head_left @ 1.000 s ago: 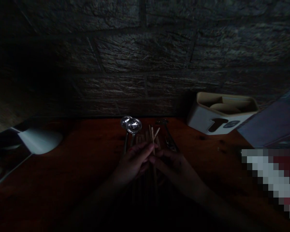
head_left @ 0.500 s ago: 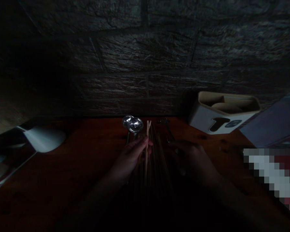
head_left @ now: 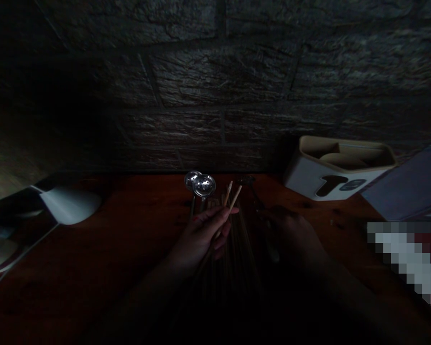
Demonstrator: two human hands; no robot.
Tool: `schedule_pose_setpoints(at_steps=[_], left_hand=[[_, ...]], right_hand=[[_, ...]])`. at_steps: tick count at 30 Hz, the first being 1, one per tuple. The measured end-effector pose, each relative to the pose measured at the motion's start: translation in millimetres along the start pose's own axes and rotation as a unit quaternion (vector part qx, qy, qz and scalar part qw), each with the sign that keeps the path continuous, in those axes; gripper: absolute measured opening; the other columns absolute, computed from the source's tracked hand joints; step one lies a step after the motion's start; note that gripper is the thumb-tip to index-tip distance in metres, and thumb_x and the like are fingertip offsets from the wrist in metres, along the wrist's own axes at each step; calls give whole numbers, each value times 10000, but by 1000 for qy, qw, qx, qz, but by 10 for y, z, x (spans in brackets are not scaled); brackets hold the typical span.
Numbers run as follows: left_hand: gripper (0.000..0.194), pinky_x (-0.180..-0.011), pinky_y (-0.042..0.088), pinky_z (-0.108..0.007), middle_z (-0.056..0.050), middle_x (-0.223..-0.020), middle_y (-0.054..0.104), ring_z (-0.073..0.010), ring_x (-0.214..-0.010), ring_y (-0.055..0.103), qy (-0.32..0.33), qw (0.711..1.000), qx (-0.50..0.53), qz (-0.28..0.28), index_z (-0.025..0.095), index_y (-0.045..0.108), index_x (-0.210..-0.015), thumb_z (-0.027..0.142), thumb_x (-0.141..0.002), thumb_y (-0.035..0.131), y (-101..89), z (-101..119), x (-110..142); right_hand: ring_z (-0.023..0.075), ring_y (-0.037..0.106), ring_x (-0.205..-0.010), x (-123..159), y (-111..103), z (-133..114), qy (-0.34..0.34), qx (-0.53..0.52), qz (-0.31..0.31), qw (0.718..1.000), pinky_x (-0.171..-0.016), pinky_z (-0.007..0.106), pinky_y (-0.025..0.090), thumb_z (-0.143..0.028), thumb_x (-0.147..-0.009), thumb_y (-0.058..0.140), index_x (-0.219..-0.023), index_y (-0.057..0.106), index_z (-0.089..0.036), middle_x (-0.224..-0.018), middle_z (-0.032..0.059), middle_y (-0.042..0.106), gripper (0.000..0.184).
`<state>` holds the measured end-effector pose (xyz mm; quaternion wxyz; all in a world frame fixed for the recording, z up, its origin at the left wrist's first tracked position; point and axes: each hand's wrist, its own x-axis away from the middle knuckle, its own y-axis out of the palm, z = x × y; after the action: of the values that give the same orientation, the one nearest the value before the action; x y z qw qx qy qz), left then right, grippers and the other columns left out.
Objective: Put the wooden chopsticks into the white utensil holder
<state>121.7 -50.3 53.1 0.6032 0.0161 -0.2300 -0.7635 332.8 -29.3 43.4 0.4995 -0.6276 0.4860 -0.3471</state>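
Two wooden chopsticks (head_left: 236, 197) are pinched in my left hand (head_left: 204, 234), tips up and spread slightly apart, leaning right. More chopsticks (head_left: 243, 235) lie in a loose row on the table under and beside that hand. Just behind it, two metal ladles with holes in their bowls, a front one (head_left: 204, 185) and a rear one (head_left: 190, 180), lie overlapping. My right hand (head_left: 294, 232) is low over the table to the right, beside some dark metal utensils (head_left: 246, 180); deep shadow hides its fingertips and anything under them.
A white utensil holder (head_left: 339, 184) with a beige divided inside stands at the back right against the stone wall (head_left: 215, 81). At the left is a white cone-shaped object (head_left: 72, 207). The wooden table (head_left: 129, 206) darkens towards me. A blurred-out item (head_left: 402, 254) lies at the right.
The chopsticks in my left hand have tilted to the right and their tips have parted. My left hand has shifted slightly right; my right hand has hardly moved.
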Motion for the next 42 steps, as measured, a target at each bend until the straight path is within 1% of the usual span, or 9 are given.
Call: schedule_pose_setpoints(at_steps=[8, 14, 19, 22, 25, 30, 34, 38, 42], left_hand=[[349, -329, 293, -164, 39, -676, 511, -41, -431, 378, 2, 1000, 13, -9, 180, 688, -1090, 434, -854, 649, -5, -12, 2], [400, -315, 226, -164, 34, -689, 505, -28, -410, 332, -29, 998, 43, -22, 177, 674, -1144, 464, -872, 621, -3, -13, 6], [423, -316, 253, -167, 16, -702, 525, -35, -421, 347, -33, 998, 51, -24, 154, 655, -1172, 462, -888, 600, -3, -28, -17], [438, -318, 277, -167, 10, -700, 542, -44, -428, 365, -32, 998, 51, -21, 154, 648, -1191, 466, -889, 593, 17, -27, -6], [437, -329, 300, -169, 17, -657, 543, -61, -436, 386, -35, 998, 42, -15, 169, 624, -1243, 438, -900, 579, 48, -16, 22], [408, -339, 335, -183, 21, -634, 553, -63, -413, 379, -26, 999, 12, -14, 178, 632, -1234, 422, -917, 551, 53, -33, 31], [380, -356, 350, -185, 15, -654, 585, -63, -415, 401, -1, 999, -31, -19, 199, 637, -1211, 406, -897, 582, 37, -65, 7], [345, -400, 387, -184, 6, -686, 609, -71, -465, 454, 14, 998, -58, -8, 190, 646, -1162, 390, -883, 608, 45, -83, 5], [289, -401, 388, -190, 29, -612, 573, -67, -425, 443, -3, 998, -68, -3, 182, 644, -1050, 420, -900, 579, 42, -101, 11]], right_hand=[[297, 718, -869, 24, -133, -69, 50, 34, -50, 997, -648, 338, 493, -298, -937, 506, -1065, 714, -238, -983, 114, 739, 251], [281, 728, -841, 57, -72, -97, 31, 31, -71, 996, -653, 338, 510, -259, -927, 508, -1062, 705, -246, -988, 91, 749, 239], [195, 711, -793, 57, -7, -43, -39, -70, 3, 997, -682, 286, 520, -166, -897, 523, -1066, 690, -240, -957, 52, 738, 249], [176, 692, -767, 48, 5, -32, -48, -152, 58, 986, -682, 281, 525, -174, -876, 559, -1018, 708, -227, -941, 51, 727, 212], [185, 696, -786, 51, -5, -60, -22, -272, 74, 959, -699, 295, 546, -247, -839, 637, -1030, 711, -231, -946, 49, 731, 206], [208, 702, -903, 51, -79, -125, 37, -505, 20, 862, -801, 340, 578, -384, -803, 687, -1086, 689, -240, -1001, 53, 740, 318], [164, 692, -754, 46, -127, -153, 66, -587, -4, 807, -689, 303, 599, -401, -779, 713, -1077, 659, -223, -934, 52, 733, 351], [105, 627, -550, 83, -109, -202, 61, -628, -39, 775, -502, 235, 557, -388, -798, 708, -1145, 608, -186, -794, 22, 702, 414], [84, 597, -482, 132, -104, -258, 43, -631, -20, 775, -427, 200, 513, -375, -809, 706, -1165, 573, -182, -786, 14, 693, 427]])
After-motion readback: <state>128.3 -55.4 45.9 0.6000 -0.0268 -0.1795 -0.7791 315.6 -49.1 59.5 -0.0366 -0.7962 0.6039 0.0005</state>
